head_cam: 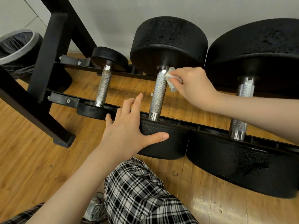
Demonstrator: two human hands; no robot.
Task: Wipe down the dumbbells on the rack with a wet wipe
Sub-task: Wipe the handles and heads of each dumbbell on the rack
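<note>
Three black dumbbells lie across the low black rack (pixel 123 73): a small one (pixel 103 85) on the left, a middle one (pixel 159 92) and a large one (pixel 242 107) on the right, each with a knurled steel handle. My right hand (pixel 192 88) holds a crumpled white wet wipe (pixel 170 79) against the upper right side of the middle dumbbell's handle, just below its far head. My left hand (pixel 129 126) rests with fingers spread on the near head of the middle dumbbell, thumb along its front.
A black rack leg (pixel 48 50) slants down at the left to a foot (pixel 64 139) on the wooden floor. A bin with a black liner (pixel 16 46) stands at the far left. My plaid-trousered knee (pixel 137 191) is at the bottom centre.
</note>
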